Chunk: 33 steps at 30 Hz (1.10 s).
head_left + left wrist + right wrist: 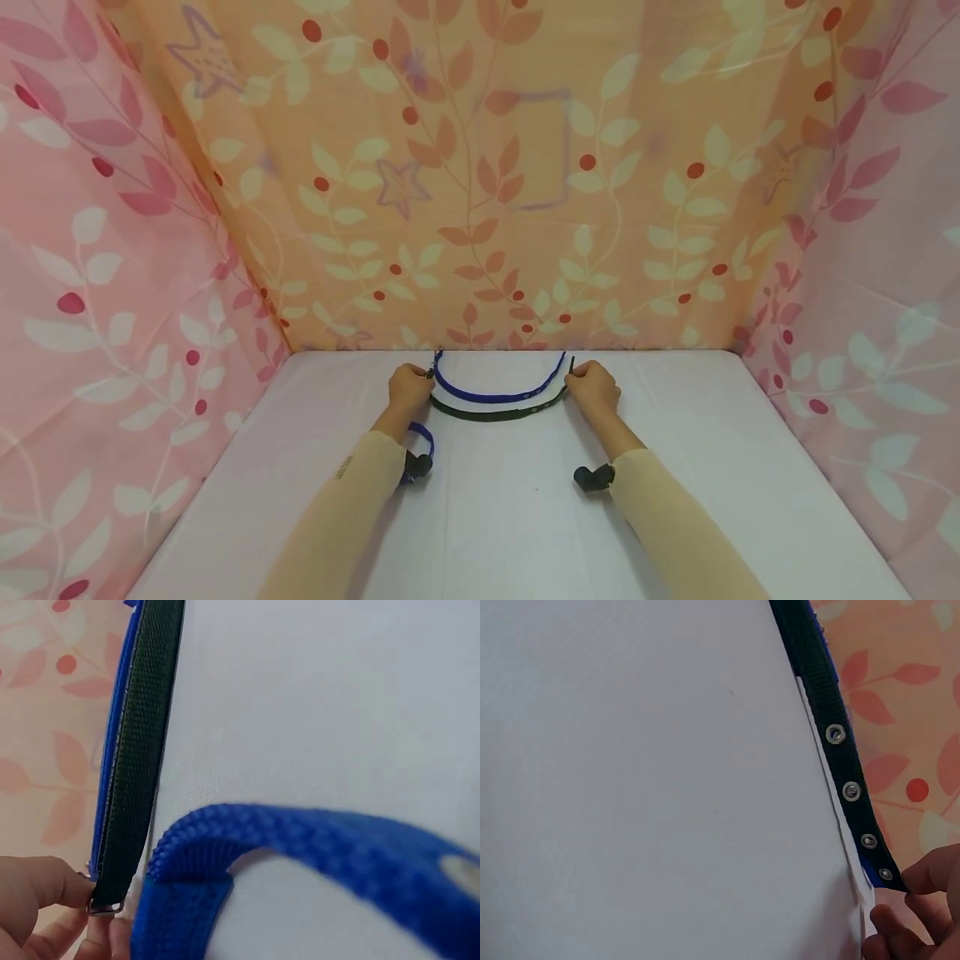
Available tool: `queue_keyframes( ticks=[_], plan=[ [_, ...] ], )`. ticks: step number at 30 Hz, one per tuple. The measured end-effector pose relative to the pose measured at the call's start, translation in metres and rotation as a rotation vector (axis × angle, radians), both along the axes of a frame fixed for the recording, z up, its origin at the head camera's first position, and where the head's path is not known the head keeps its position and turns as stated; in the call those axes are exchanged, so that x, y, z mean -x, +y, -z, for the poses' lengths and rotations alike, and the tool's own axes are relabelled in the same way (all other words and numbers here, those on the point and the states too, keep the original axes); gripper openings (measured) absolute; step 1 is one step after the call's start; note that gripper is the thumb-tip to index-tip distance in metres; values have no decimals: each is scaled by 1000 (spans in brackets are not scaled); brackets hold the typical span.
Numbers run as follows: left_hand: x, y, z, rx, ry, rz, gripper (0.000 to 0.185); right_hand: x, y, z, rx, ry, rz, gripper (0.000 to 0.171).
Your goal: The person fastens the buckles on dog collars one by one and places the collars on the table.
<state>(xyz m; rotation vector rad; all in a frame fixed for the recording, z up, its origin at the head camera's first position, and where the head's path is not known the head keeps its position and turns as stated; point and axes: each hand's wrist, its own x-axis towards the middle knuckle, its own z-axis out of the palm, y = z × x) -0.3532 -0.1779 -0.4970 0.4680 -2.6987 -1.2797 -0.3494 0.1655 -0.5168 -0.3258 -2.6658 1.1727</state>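
Note:
A dark green collar [487, 416] of woven webbing hangs in a shallow curve between the two hands. My left hand [410, 387] pinches it at its metal buckle [105, 907]. At the opposite end, my right hand [594, 387] holds the tip between thumb and fingers, just past a row of metal eyelets [851, 791]. Right behind lies a similar blue collar [495, 398], curved the same way along the table's far edge. In the left wrist view, another blue collar [300, 832] loops close across the foreground; the head view shows it by the left wrist.
A white-covered table [517, 533] spreads below the arms. Leaf-patterned cloth hangs behind as an orange back wall [480, 167], with pink side walls [112, 292] at left and right. Black wrist cameras [595, 478] stick out inward from both sleeves.

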Motion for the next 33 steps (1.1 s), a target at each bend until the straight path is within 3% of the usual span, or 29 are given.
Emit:
queue_keyframes(
  ticks=[7,17,24,33],
  plan=[
    [-12,-1,-14,-143,81,38,36,-15,-2,-11,248,102,-44,22],
    [-39,-13,-41,-294,129,188,33,-47,5,-39,363,190,-128,26],
    [-72,-15,-63,-349,171,280,29,-74,12,-59,322,273,-195,30],
    [-113,-15,-77,-407,231,383,28,-113,15,-78,261,327,-260,29]
  ],
)
